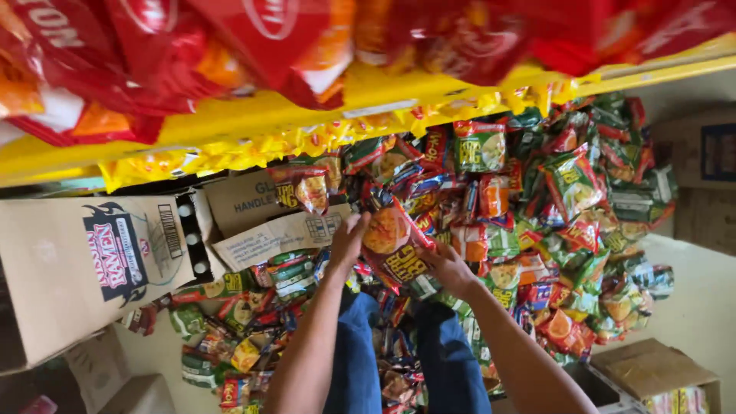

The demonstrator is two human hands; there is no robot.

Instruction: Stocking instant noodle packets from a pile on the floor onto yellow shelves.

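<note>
Both hands, the left hand (349,239) and right hand (447,267), are gripping one orange-and-red snack packet (391,241) just above the packet heap (537,230), apparently sorting; placing it calls for a steady two-handed hold.

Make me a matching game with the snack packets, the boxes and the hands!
Things:
1. Left hand
2. Right hand
3. Big cardboard box
4. Yellow shelf edge

Places:
A. Far left of the picture, printed side facing up
B. Across the top, under red bags
C. On the left edge of the red and orange snack packet
D. On the lower right edge of that packet

Pairs: 1-C, 2-D, 3-A, 4-B
</note>
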